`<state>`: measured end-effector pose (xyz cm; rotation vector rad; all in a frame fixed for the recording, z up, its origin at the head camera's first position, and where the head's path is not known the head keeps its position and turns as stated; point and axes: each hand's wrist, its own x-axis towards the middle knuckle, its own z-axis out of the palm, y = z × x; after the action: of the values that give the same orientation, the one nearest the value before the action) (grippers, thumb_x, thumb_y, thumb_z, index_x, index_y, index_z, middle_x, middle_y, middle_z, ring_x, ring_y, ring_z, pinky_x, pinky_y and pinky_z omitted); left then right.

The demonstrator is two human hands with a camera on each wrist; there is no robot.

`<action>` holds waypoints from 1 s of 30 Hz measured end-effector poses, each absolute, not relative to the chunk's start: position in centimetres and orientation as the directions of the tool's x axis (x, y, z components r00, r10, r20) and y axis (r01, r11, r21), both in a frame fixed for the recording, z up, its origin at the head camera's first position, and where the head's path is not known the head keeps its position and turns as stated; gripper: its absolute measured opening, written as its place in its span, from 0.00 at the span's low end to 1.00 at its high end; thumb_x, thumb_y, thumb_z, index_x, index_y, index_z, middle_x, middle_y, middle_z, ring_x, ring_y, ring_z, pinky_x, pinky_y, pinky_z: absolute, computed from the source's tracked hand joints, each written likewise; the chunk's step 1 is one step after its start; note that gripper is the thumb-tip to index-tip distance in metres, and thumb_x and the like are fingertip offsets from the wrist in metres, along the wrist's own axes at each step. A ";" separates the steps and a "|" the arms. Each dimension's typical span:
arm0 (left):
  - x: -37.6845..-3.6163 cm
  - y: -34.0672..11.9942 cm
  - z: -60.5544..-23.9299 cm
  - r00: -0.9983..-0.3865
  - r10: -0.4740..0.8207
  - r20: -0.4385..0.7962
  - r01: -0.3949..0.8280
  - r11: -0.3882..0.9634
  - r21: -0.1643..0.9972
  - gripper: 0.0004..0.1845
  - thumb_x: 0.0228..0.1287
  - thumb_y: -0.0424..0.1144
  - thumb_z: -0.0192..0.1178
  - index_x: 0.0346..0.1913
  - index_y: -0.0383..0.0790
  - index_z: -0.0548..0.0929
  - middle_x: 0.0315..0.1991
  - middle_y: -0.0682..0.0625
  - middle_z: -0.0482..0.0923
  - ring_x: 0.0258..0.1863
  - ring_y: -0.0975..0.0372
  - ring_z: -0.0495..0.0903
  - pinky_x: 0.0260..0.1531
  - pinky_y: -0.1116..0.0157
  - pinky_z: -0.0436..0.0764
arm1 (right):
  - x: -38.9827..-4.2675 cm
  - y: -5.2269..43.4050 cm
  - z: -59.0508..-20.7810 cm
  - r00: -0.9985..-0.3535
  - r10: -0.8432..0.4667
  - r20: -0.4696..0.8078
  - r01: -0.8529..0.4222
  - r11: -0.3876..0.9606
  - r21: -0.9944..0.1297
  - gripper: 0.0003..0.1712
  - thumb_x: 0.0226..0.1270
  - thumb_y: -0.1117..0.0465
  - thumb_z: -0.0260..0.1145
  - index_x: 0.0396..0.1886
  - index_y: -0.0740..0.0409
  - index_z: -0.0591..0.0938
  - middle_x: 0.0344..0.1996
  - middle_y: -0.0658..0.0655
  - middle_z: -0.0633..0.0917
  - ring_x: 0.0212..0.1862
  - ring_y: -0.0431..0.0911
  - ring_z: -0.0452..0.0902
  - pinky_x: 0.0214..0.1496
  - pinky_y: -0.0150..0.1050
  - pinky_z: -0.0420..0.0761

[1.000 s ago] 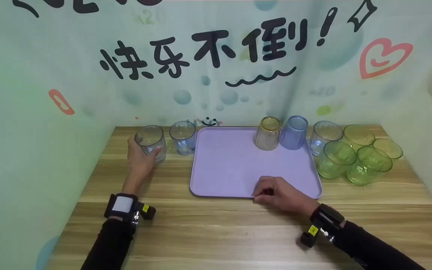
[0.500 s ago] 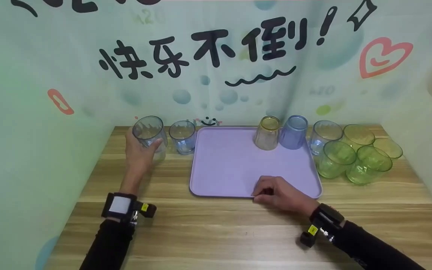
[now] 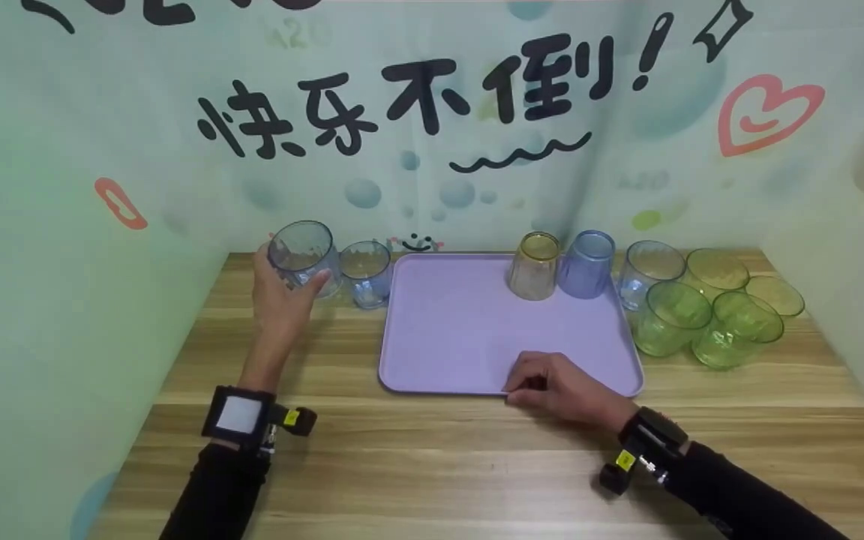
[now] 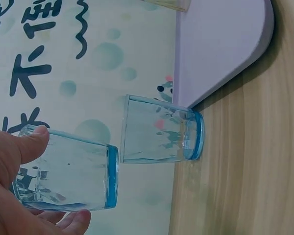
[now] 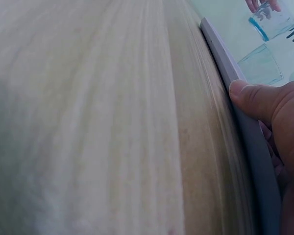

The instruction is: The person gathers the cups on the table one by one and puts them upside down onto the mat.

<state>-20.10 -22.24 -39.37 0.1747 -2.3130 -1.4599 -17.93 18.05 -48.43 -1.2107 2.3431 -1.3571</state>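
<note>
Gripping lifted clear cup, left hand; right hand pinching tray edge, wrist view only.

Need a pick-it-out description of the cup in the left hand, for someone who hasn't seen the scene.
Start at the lilac tray in the middle of the wooden table and look past its left edge, where there are two clear blue-tinted cups. The one you want is the outer cup, farther from the tray. Unlike the standing cup, it is off the table, tilted, gripped by the left hand.

Head view overlooks tray; wrist views close, share its edge.
</note>
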 end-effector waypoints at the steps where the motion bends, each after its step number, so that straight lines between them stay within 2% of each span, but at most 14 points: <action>1: -20.0 -22.2 -39.3 -0.911 -0.310 0.274 0.114 0.447 0.887 0.48 0.67 0.38 0.69 0.77 0.32 0.48 0.77 0.36 0.52 0.75 0.47 0.54 0.70 0.51 0.59 | -17.7 17.9 -48.0 -0.652 -0.721 0.236 -0.560 0.248 -0.790 0.07 0.63 0.72 0.72 0.38 0.59 0.89 0.36 0.55 0.85 0.42 0.50 0.81 0.46 0.39 0.79; 6: -19.5 -21.9 -38.7 -0.911 -0.310 0.273 0.117 0.440 0.890 0.47 0.67 0.39 0.69 0.78 0.34 0.48 0.76 0.35 0.55 0.74 0.46 0.57 0.68 0.50 0.63 | -16.9 17.5 -46.3 -0.648 -0.724 0.238 -0.558 0.238 -0.795 0.07 0.62 0.76 0.71 0.37 0.63 0.88 0.36 0.60 0.85 0.41 0.54 0.81 0.46 0.40 0.79; 10: -19.2 -21.5 -38.2 -0.911 -0.310 0.273 0.123 0.427 0.896 0.47 0.67 0.40 0.69 0.77 0.34 0.49 0.74 0.35 0.57 0.73 0.45 0.60 0.67 0.51 0.65 | -17.2 17.6 -46.8 -0.659 -0.719 0.221 -0.544 0.252 -0.800 0.07 0.62 0.76 0.71 0.37 0.63 0.88 0.36 0.61 0.85 0.42 0.54 0.81 0.47 0.40 0.79; 16: -18.7 -20.8 -37.5 -0.930 -0.298 0.215 0.101 0.355 0.929 0.49 0.68 0.41 0.68 0.79 0.36 0.45 0.76 0.36 0.54 0.73 0.45 0.59 0.67 0.53 0.66 | -18.3 18.2 -49.0 -0.660 -0.720 0.216 -0.551 0.268 -0.790 0.06 0.64 0.69 0.73 0.39 0.56 0.89 0.38 0.52 0.85 0.43 0.49 0.81 0.47 0.40 0.79; 22: -18.4 -19.9 -37.1 -0.941 -0.279 0.192 0.127 0.233 0.964 0.47 0.67 0.42 0.70 0.77 0.34 0.50 0.73 0.35 0.59 0.71 0.44 0.63 0.65 0.54 0.69 | -18.5 18.4 -49.3 -0.672 -0.716 0.190 -0.523 0.276 -0.807 0.04 0.66 0.62 0.73 0.39 0.50 0.90 0.37 0.47 0.85 0.42 0.47 0.80 0.45 0.37 0.78; 26: -18.1 -19.2 -36.9 -0.952 -0.264 0.152 0.111 0.162 0.981 0.47 0.67 0.44 0.69 0.77 0.33 0.51 0.72 0.36 0.61 0.71 0.45 0.63 0.65 0.53 0.68 | -18.4 18.3 -49.2 -0.676 -0.712 0.190 -0.523 0.282 -0.805 0.05 0.65 0.66 0.73 0.38 0.53 0.90 0.37 0.49 0.85 0.41 0.48 0.80 0.44 0.36 0.78; 30: -17.9 -18.6 -36.9 -0.962 -0.237 0.132 0.118 0.075 0.990 0.46 0.65 0.43 0.71 0.75 0.31 0.54 0.70 0.38 0.64 0.69 0.47 0.64 0.65 0.54 0.68 | -17.9 18.0 -48.4 -0.677 -0.709 0.199 -0.524 0.274 -0.806 0.07 0.63 0.73 0.72 0.38 0.60 0.89 0.36 0.56 0.85 0.40 0.52 0.80 0.43 0.36 0.77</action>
<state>-17.95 -18.55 -36.93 0.1198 -2.0950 -1.9721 -17.89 17.98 -48.43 -1.1506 2.3402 -1.3592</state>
